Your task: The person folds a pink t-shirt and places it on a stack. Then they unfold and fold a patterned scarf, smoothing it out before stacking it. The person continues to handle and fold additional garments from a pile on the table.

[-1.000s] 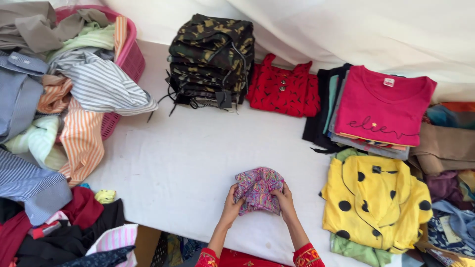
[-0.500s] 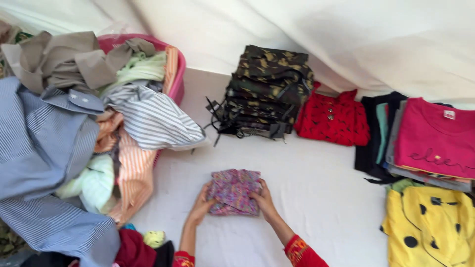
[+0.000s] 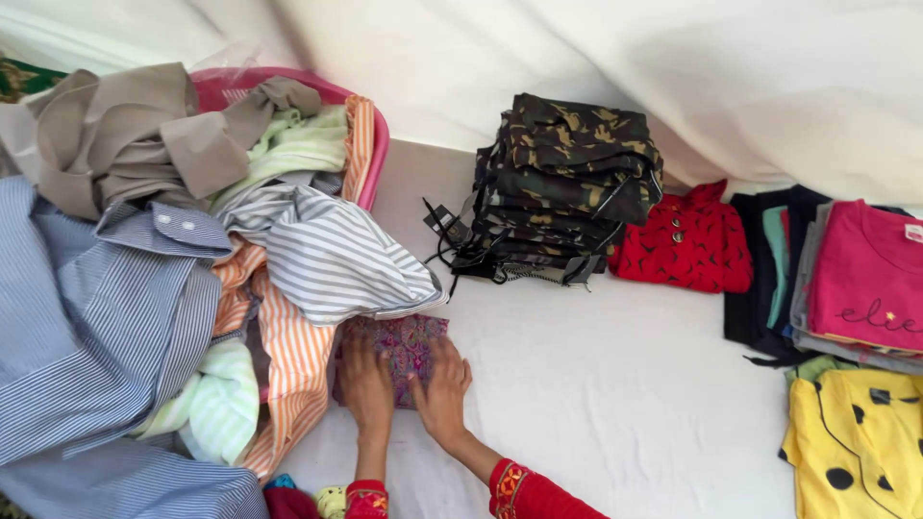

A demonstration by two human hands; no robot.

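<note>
A small folded purple patterned cloth lies on the white table surface, right beside the heap of clothes. My left hand rests flat on its left part. My right hand lies flat on its lower right part, fingers spread. Both palms press down on the cloth; neither hand grips it. Red embroidered sleeve cuffs show at the bottom edge.
A pink laundry basket overflows with striped shirts, beige and orange clothes at the left. Folded stacks stand behind and right: camouflage, red, dark and pink, yellow dotted. White sheet behind.
Both hands have slid the folded purple cloth leftward across the table until it sits against the clothes heap. The view has panned left with them.
</note>
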